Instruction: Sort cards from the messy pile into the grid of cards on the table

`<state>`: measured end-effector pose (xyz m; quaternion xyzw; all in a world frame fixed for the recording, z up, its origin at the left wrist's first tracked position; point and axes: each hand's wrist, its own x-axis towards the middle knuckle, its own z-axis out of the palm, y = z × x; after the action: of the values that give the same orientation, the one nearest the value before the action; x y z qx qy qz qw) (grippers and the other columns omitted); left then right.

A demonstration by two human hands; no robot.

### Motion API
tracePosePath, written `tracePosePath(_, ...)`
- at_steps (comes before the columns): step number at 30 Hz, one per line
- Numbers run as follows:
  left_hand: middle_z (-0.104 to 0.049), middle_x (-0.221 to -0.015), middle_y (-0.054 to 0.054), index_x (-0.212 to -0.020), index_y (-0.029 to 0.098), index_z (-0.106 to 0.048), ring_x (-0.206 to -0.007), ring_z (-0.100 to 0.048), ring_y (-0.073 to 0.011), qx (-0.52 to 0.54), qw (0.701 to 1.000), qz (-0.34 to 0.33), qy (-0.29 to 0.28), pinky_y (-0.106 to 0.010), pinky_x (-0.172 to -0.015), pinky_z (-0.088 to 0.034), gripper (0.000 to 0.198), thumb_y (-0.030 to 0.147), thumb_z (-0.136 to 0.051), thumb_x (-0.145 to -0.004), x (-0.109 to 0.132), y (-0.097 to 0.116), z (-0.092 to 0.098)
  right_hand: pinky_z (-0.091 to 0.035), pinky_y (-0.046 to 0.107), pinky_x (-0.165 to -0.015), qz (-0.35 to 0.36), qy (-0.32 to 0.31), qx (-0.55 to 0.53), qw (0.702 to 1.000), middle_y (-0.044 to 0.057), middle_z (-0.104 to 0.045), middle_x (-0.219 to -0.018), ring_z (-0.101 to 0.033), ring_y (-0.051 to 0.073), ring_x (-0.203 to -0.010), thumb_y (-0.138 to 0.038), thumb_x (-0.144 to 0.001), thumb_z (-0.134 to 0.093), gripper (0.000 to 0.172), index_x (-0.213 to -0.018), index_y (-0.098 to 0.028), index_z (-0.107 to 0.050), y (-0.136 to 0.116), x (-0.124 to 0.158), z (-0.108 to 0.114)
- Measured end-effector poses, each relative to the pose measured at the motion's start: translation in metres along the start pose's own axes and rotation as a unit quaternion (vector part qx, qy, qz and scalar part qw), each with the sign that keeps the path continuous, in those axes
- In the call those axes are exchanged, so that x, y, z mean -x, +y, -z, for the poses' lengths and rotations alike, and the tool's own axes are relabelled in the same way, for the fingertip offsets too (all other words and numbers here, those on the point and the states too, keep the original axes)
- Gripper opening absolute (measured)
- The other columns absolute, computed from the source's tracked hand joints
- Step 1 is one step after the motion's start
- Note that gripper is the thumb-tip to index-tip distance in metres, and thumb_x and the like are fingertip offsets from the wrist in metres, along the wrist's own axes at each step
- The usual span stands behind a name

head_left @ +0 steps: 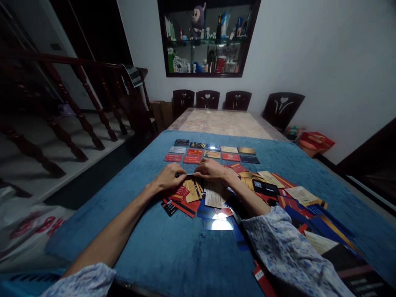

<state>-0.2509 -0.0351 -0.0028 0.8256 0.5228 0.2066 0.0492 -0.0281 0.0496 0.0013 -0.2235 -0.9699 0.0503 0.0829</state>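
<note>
Far to the left and on the near side of the card grid [212, 154], a white plastic bag [27, 227]. Just in front of the grid's left part, the left hand [169, 175], fingers pinched on one end of a thin card [190, 174], of which I see only the pale edge. In front of this same part, nearer my camera, an overlapping loose pile [193, 190], probably kept within reach. Before the grid's middle, the right hand [211, 168], fingertips gripping the card's other end; the two-ended hold presumably steadies it. The grid's cards lie side by side, I judge, so each face stays readable. Right of and nearer than the grid, a larger heap [300, 195], partly hidden by the right sleeve [286, 237].
</note>
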Motion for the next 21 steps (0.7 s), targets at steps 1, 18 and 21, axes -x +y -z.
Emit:
tracePosePath(1, -0.075, -0.088, -0.006, -0.088, 0.019, -0.079, -0.083, -0.063, -0.0185, -0.003, 1.0, -0.001, 0.008, -0.031, -0.083, -0.05, 0.024, 0.023, -0.055, -0.087, 0.0, 0.0, 0.0, -0.039, 0.03, -0.08, -0.001, 0.005, 0.0, 1.0, 0.01, -0.073, -0.094, -0.058, 0.021, -0.095, -0.042, -0.099, -0.049, 0.036, -0.106, -0.019, -0.076, 0.0, 0.0, 0.0)
tracePosePath(18, -0.074, -0.108, -0.007, -0.116, 0.019, -0.07, -0.097, -0.067, -0.0191, -0.003, 0.996, 0.022, 0.084, -0.034, -0.093, -0.052, 0.038, 0.007, -0.052, -0.084, -0.001, -0.02, -0.012, -0.043, 0.027, -0.077, -0.101, 0.089, 0.015, 0.991, 0.01, -0.071, -0.102, -0.063, 0.019, -0.088, -0.022, -0.099, -0.043, 0.034, -0.118, -0.022, -0.071, -0.009, -0.001, -0.001)
tracePosePath(21, -0.073, -0.113, -0.007, -0.12, 0.02, -0.067, -0.101, -0.067, -0.0194, 0.005, 0.995, 0.029, 0.094, -0.034, -0.096, -0.052, 0.042, 0.007, -0.05, -0.084, -0.001, -0.02, -0.013, -0.043, 0.026, -0.077, -0.121, 0.101, 0.014, 0.987, 0.009, -0.07, -0.103, -0.064, 0.019, -0.089, -0.026, -0.1, -0.041, 0.035, -0.122, -0.023, -0.068, -0.007, -0.002, -0.005)
